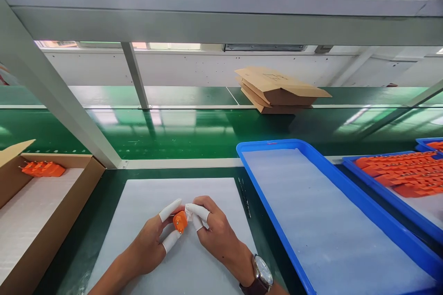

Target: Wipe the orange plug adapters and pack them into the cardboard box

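Note:
My left hand point(152, 242) pinches a small orange plug-like part point(180, 222) with metal pins between thumb and fingers, above a white sheet point(138, 203). Close against its right side, my right hand point(212, 223) has its fingertips pressed together on a small crumpled white scrap point(188, 216), which looks like tissue or cloth. White finger covers sit on several fingertips of both hands, and a watch point(262, 271) is on the right wrist. What the right fingertips touch on the part is partly hidden.
At the left, a cardboard box point(65, 221) holds several orange parts point(43, 168). A blue tray point(277, 235) lies on the right; another blue tray point(391, 200) beyond it carries rows of orange parts point(408, 170). Thin tweezers point(244, 197) lie between sheet and tray. Cardboard point(277, 90) rests behind the metal frame.

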Action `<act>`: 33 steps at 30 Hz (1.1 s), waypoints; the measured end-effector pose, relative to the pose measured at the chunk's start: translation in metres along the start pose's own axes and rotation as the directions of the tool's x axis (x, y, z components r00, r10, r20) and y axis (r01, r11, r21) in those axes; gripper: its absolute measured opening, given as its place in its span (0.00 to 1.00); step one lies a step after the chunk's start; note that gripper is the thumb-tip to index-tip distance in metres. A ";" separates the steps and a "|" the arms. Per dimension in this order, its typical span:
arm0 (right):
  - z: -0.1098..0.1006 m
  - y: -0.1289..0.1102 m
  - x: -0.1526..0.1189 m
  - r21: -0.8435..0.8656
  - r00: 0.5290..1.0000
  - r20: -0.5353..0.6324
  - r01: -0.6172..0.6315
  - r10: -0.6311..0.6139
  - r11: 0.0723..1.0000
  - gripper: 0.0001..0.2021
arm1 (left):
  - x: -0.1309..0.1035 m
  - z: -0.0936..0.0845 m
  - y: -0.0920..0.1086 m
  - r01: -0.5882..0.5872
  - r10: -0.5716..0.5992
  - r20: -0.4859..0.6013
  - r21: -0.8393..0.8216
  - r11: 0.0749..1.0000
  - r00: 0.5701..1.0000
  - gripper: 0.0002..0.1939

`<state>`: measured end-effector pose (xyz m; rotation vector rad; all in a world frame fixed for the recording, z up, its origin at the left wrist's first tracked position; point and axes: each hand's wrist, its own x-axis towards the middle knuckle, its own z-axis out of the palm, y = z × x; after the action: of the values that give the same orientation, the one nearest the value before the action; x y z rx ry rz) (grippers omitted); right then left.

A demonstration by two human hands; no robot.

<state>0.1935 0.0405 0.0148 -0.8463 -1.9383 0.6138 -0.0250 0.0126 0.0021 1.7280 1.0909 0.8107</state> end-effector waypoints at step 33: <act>0.003 0.002 -0.001 -0.109 0.988 0.030 0.155 -0.152 0.982 0.25 | 0.003 0.002 -0.009 -0.002 -0.009 -0.156 -0.070 0.998 0.988 0.32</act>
<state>0.1914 0.0410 0.0115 -0.7525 -2.0507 0.4279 -0.0251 0.0170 -0.0065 1.6257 1.1552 0.9843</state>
